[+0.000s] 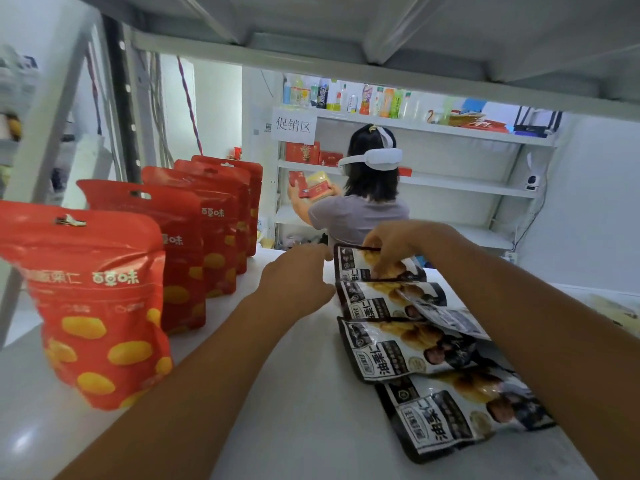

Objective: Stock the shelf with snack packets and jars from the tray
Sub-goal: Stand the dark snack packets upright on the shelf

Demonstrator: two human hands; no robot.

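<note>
Several red snack packets (104, 306) stand upright in a row along the left of the white shelf board (294, 410). On the right, several black-and-white chestnut packets (408, 348) lie overlapping in a line running away from me. My right hand (398, 247) pinches the top edge of the farthest chestnut packet (356, 263), fingers curled over it. My left hand (298, 275) reaches forward just left of that packet, fingers extended toward its edge. No tray or jar is in view.
The underside of the upper shelf (346, 36) hangs low overhead. A metal upright (45, 133) stands at the left. Beyond the shelf, a person with a white headset (370, 188) handles boxes at another white rack (450, 188) with bottles on top.
</note>
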